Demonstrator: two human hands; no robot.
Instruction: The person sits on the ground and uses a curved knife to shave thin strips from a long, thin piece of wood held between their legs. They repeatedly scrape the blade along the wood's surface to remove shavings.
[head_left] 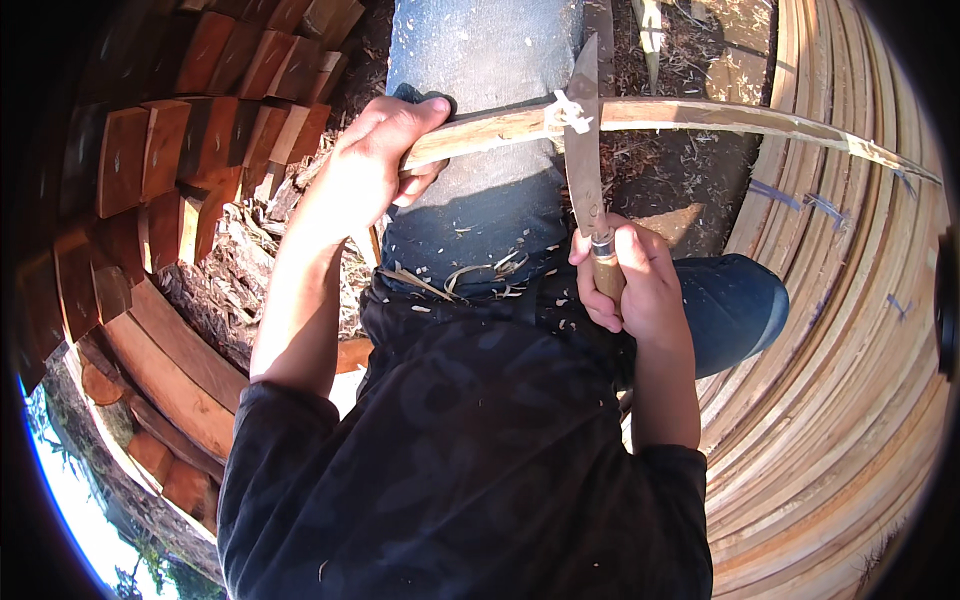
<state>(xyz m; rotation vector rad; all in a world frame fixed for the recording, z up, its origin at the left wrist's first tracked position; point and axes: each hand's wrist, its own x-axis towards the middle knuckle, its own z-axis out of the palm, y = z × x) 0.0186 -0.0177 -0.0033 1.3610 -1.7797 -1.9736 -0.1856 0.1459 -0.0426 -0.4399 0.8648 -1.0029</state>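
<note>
A long wooden strip (690, 114) lies across my jeans-clad thigh (470, 70) and runs off to the right. Its near left end is gripped by my left hand (385, 155), thumb on top and fingers curled beneath. My right hand (640, 275) is wrapped round the wooden handle of a knife (584, 160). The blade points away from me and crosses the strip, resting against it. Curled pale shavings (568, 112) cling to the strip at the blade. More thin shavings (480, 275) lie on my lap.
Stacked reddish wood blocks (150, 150) rise on the left, with thick boards (170, 370) below them. Bark and wood chips (235, 285) litter the ground between. On the right, a large pile of long pale strips (810, 340) curves along my side, close to my right knee (740, 310).
</note>
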